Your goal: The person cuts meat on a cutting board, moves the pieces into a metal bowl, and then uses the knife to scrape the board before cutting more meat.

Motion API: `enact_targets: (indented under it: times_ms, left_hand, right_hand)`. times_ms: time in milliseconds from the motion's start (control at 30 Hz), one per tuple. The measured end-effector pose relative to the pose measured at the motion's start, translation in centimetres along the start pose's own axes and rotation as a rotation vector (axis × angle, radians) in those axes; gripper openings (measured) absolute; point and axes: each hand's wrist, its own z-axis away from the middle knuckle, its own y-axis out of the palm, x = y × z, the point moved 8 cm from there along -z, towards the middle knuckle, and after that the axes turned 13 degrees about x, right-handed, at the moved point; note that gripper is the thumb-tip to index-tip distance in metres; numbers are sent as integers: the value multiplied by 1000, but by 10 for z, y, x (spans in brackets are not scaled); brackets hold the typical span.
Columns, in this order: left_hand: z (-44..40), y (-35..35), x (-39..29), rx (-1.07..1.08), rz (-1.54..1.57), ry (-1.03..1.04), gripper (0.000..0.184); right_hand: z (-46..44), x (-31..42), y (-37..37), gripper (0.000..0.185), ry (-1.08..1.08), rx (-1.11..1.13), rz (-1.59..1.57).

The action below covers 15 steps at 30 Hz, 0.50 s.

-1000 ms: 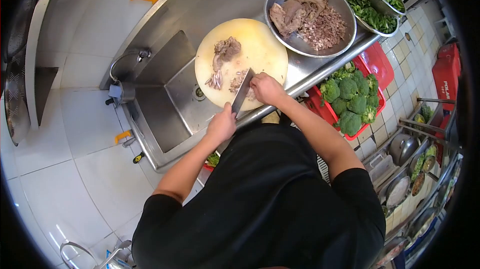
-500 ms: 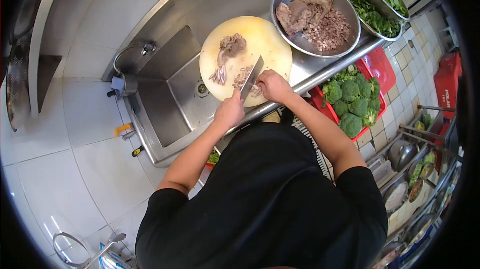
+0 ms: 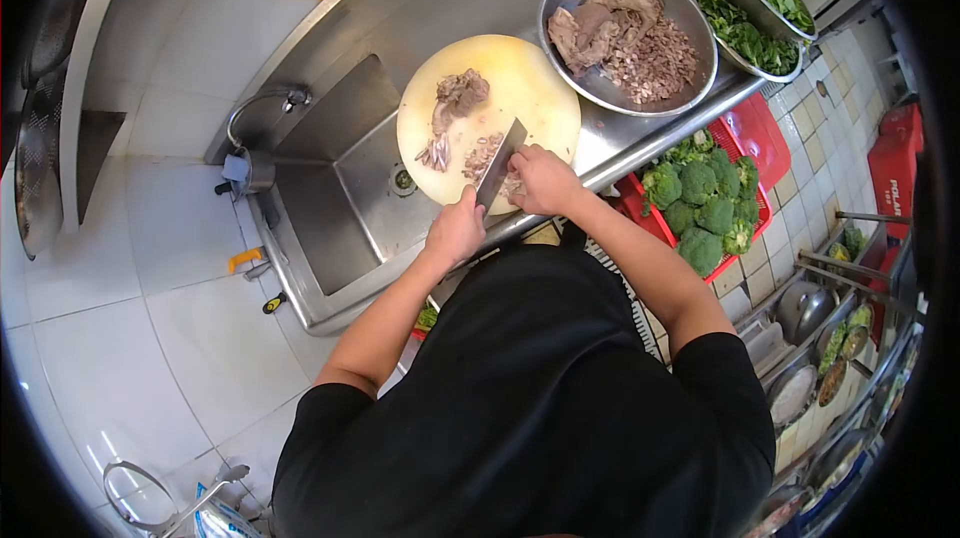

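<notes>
My left hand point(image 3: 456, 229) is wrapped round the handle of a cleaver point(image 3: 503, 166), whose broad blade stands over the round cutting board point(image 3: 540, 68). My right hand point(image 3: 543, 181) is closed beside the blade, its fingertips at small bits of meat near the board's lower edge; what they pinch is hidden. Chopped meat point(image 3: 482, 157) lies left of the blade. Farther left are a larger piece of cooked meat point(image 3: 460, 94) and a few cut strips point(image 3: 435, 153).
Behind the board to the right, a steel bowl point(image 3: 547, 36) holds meat chunks and diced meat. Bowls of leafy greens point(image 3: 745, 38) stand beyond it. A red basket point(image 3: 735, 138) of broccoli point(image 3: 701, 251) is below the counter edge. The sink point(image 3: 325, 228) lies left, with its faucet point(image 3: 290, 98).
Since half a second ago, my right hand has moved slightly down and left, closer to the blade. The view has shifted a little since the earliest frame.
</notes>
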Motion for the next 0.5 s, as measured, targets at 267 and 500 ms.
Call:
enact_targets:
  times_ms: [267,500]
  left_hand:
    - [23,-24,-10,-7,-1,-28,23]
    - [52,-9,-7,62,-50,-67,23]
  right_hand:
    - [10,3,2,27,45,-200,-108]
    - [6,-3,13,21,-74,-193,-155]
